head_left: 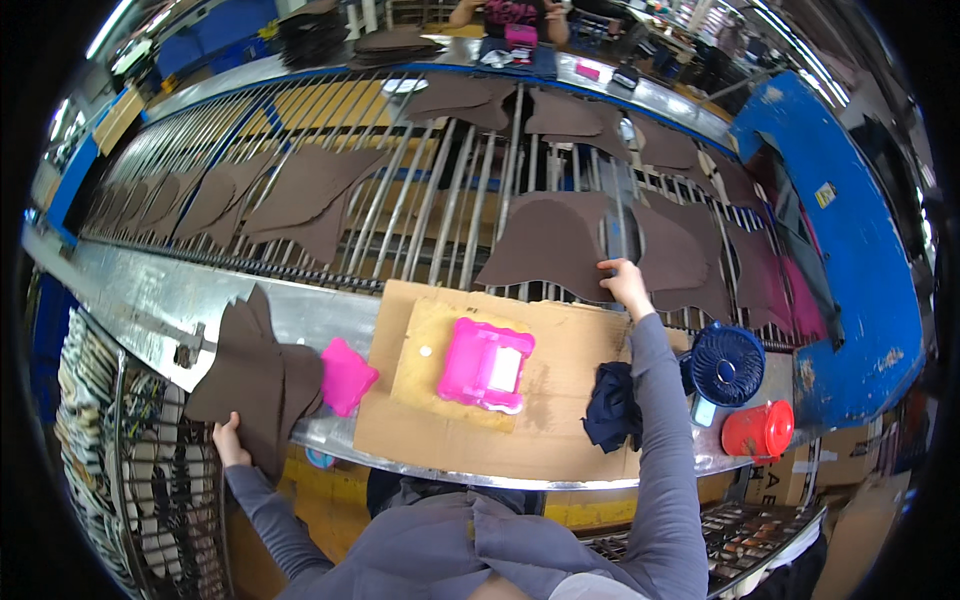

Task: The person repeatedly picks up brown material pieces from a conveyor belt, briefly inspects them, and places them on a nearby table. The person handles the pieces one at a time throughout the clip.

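My right hand (628, 288) reaches forward to the roller conveyor, its fingers closed on the near corner of a dark brown cut sheet piece (545, 240). On the left, my left hand (231, 441) grips the lower edge of a fanned stack of brown cut pieces (250, 365), which lies over the metal table's edge. Touching that stack is a flat pink piece with wavy edges (346, 376). Between my arms, a bright pink tray-like object (468, 362) with a white patch sits on a yellowish board (415, 375) over a cardboard sheet (560, 440).
More brown pieces (310, 195) lie along the rollers. By my right forearm are a dark cloth (612, 408), a navy fan (727, 365) and a red lidded tub (757, 431). A blue machine frame (815, 250) stands right. Across the conveyor is another person (515, 20).
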`<action>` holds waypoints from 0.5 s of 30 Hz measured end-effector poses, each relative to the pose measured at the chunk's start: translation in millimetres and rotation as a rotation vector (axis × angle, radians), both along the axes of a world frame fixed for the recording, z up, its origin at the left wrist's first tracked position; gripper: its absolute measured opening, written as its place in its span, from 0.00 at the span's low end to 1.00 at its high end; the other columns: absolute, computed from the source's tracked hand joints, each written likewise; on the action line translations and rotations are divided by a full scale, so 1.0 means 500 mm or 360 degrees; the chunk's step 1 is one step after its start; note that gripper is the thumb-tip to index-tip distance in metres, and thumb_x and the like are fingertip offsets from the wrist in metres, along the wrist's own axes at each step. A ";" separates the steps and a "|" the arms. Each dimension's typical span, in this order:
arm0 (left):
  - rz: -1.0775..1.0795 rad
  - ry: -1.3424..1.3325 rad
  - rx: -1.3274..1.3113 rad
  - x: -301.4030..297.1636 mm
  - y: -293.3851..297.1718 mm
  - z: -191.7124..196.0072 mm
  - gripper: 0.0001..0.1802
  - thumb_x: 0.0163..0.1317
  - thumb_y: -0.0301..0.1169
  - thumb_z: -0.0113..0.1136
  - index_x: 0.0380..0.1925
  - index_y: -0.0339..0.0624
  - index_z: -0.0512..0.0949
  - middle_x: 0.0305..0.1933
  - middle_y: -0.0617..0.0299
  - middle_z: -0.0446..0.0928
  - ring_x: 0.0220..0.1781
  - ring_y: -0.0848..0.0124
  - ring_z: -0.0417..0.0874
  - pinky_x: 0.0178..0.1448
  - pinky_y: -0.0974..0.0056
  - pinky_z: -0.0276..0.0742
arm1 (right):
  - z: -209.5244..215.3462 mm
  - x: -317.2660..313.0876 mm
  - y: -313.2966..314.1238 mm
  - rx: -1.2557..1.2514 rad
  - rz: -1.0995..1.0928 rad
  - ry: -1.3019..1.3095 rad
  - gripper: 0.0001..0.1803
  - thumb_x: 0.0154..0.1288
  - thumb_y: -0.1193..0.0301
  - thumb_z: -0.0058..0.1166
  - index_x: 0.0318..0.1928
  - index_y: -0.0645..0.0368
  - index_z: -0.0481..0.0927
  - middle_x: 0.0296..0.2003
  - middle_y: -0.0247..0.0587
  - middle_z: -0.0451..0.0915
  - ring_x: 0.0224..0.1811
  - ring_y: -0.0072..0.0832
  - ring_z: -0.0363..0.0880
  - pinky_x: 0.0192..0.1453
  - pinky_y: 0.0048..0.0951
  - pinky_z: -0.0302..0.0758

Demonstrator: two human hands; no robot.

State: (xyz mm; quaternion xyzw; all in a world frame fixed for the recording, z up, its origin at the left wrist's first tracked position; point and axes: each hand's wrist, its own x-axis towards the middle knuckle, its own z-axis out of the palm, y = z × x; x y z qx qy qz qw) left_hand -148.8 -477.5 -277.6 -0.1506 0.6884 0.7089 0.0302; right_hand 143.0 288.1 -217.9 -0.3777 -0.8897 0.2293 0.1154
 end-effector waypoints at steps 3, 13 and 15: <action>0.0253 0.0431 -0.0889 0.050 0.030 -0.033 0.33 0.48 0.24 0.70 0.55 0.26 0.70 0.55 0.47 0.76 0.56 0.56 0.77 0.58 0.57 0.73 | 0.039 0.017 -0.036 0.0052 0.0115 0.0271 0.19 0.51 0.72 0.62 0.47 0.54 0.84 0.51 0.46 0.79 0.52 0.40 0.78 0.58 0.33 0.73; 0.0335 0.0557 -0.0549 0.091 0.178 0.071 0.21 0.59 0.20 0.59 0.54 0.36 0.70 0.56 0.53 0.76 0.59 0.65 0.75 0.64 0.64 0.67 | 0.199 0.157 -0.259 -0.0252 0.0192 0.0668 0.14 0.63 0.82 0.51 0.50 0.68 0.79 0.54 0.42 0.74 0.44 0.23 0.76 0.50 0.23 0.74; 0.0365 0.0864 -0.0051 0.088 0.219 0.152 0.17 0.61 0.19 0.57 0.51 0.35 0.72 0.55 0.54 0.77 0.57 0.68 0.76 0.61 0.65 0.69 | 0.263 0.148 -0.335 -0.0261 0.0295 0.0784 0.14 0.63 0.82 0.50 0.49 0.68 0.79 0.54 0.42 0.75 0.47 0.24 0.76 0.52 0.23 0.73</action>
